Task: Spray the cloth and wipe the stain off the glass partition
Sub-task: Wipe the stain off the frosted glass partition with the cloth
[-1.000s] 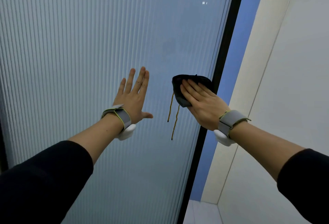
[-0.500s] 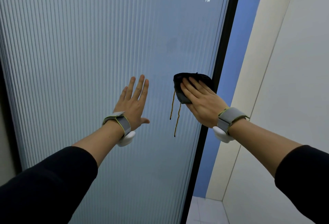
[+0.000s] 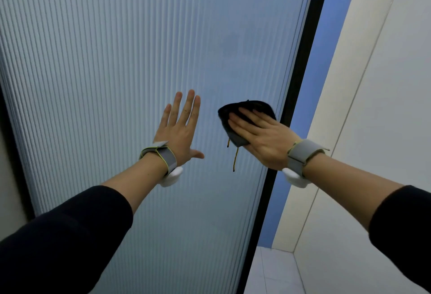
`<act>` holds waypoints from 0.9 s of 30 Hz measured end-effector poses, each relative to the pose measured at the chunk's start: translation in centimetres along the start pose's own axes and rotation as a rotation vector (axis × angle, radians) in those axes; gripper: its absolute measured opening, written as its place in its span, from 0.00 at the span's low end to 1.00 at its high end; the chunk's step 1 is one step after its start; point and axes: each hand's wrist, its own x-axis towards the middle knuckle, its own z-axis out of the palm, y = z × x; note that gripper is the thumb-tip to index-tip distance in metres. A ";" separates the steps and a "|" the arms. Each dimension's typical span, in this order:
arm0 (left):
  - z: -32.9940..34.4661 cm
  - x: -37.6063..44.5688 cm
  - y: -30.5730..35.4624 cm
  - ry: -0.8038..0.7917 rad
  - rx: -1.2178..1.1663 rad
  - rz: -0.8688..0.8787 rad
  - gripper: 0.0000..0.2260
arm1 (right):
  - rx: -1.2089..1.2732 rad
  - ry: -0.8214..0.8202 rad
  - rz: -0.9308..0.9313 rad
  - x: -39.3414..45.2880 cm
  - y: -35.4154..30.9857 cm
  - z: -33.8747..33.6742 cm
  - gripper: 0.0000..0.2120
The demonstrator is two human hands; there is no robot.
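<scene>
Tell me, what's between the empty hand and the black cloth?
Just bare ribbed glass partition between the left hand and the cloth, seen in the head view.

Ribbed glass partition in a black frame
A dark cloth was pressed to its right side under the right hand; the left hand was spread flat just left of it.

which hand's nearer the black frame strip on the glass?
Right. Right hand presses the cloth beside the frame strip; left hand lies flat on the glass, farther left.
</scene>
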 end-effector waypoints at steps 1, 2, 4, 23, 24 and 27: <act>0.1 0.0 0.1 0.002 -0.003 -0.002 0.67 | -0.012 0.012 0.028 -0.2 0.6 -0.3 0.28; 0.1 0.0 0.2 0.004 -0.005 -0.004 0.67 | -0.019 0.034 0.067 0.0 1.2 -0.8 0.28; 0.3 0.0 0.6 0.000 -0.012 -0.013 0.69 | 0.003 0.078 0.158 1.6 1.6 -1.8 0.28; 1.0 -0.4 0.8 0.006 -0.017 -0.032 0.68 | 0.077 -0.019 0.124 -0.3 0.5 -1.0 0.28; 0.9 -0.5 0.7 0.006 -0.015 -0.030 0.68 | 0.080 -0.041 0.108 -0.9 0.1 -0.6 0.28; 0.5 -0.7 0.7 -0.006 -0.004 -0.019 0.66 | 0.113 -0.083 0.113 -1.5 -0.2 -0.4 0.28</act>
